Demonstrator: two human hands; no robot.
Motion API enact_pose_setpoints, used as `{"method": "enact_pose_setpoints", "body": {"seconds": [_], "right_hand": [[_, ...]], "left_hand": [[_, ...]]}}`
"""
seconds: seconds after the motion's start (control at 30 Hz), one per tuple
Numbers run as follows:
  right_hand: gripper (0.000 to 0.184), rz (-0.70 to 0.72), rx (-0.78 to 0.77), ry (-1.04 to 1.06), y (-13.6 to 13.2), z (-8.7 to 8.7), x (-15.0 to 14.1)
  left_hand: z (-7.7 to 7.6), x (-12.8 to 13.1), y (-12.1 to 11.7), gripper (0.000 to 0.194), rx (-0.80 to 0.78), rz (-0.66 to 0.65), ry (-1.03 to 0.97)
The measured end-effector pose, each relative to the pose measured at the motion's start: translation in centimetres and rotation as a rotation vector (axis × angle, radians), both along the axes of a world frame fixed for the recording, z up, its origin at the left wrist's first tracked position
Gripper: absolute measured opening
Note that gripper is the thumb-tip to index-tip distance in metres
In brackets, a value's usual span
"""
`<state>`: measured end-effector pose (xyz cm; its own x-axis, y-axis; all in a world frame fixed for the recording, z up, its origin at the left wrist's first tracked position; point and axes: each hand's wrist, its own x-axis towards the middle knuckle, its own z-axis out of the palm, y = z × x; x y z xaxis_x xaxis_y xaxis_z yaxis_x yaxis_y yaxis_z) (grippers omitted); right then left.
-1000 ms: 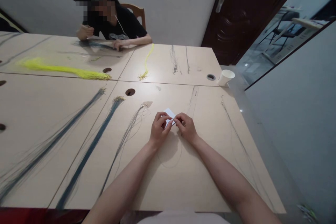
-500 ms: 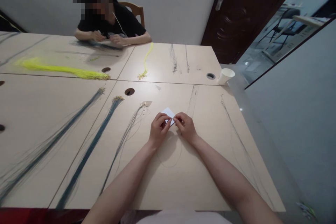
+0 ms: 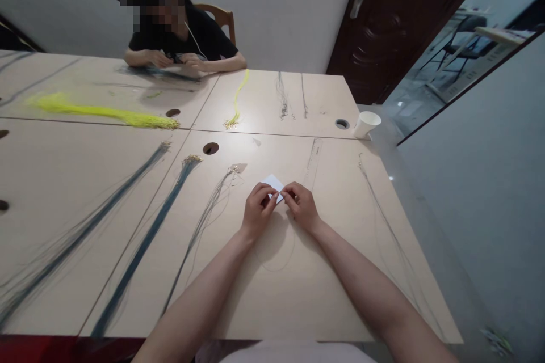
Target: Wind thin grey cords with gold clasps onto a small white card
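My left hand [image 3: 256,210] and my right hand [image 3: 303,207] meet over the table, thumb and fingers of each pinched together. Between them they grip a thin line [image 3: 276,270], which hangs in a pale loop below my fingers. Whatever tiny part sits at the fingertips is too small to make out. Just behind my fingertips a white card [image 3: 273,181] lies on the table, partly covered by my left hand. A clear ruler [image 3: 314,161] lies beyond my right hand. To the left is a grey bundle of lines [image 3: 207,210] with small gold-coloured ends.
Two dark green bundles of lines [image 3: 159,207] [image 3: 106,204] stretch across the left side. Yellow strands [image 3: 110,113] lie farther back. Loose lines [image 3: 381,204] are at the right, near a white cup [image 3: 367,123]. Across the table a person [image 3: 183,39] handles something small.
My hands keep the same pinched hold and place. Across the table, the other person's hands have shifted slightly.
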<state>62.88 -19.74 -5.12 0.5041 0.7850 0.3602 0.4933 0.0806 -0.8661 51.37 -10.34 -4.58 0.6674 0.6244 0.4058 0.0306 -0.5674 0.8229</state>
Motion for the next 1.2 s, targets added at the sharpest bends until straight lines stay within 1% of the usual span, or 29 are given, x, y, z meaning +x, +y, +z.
{"method": "enact_pose_setpoints", "body": {"seconds": [0.2, 0.5, 0.67, 0.83, 1.2], "right_hand": [[0.014, 0.003, -0.009, 0.008, -0.07, 0.12, -0.05], [0.015, 0.006, -0.017, 0.012, -0.03, 0.15, -0.05], [0.014, 0.017, -0.005, 0.03, -0.07, 0.03, -0.04], [0.015, 0.031, -0.036, 0.035, -0.09, 0.02, 0.04], [0.016, 0.034, -0.039, 0.028, -0.1, 0.06, -0.03]], "left_hand": [[0.07, 0.03, 0.04, 0.006, -0.006, 0.006, -0.038], [0.09, -0.06, 0.15, 0.004, 0.024, 0.009, -0.048], [0.08, -0.15, 0.16, 0.004, 0.081, -0.003, -0.045], [0.09, -0.14, 0.14, 0.004, 0.13, -0.005, -0.055], [-0.03, -0.16, 0.15, 0.005, 0.125, -0.017, -0.037]]}}
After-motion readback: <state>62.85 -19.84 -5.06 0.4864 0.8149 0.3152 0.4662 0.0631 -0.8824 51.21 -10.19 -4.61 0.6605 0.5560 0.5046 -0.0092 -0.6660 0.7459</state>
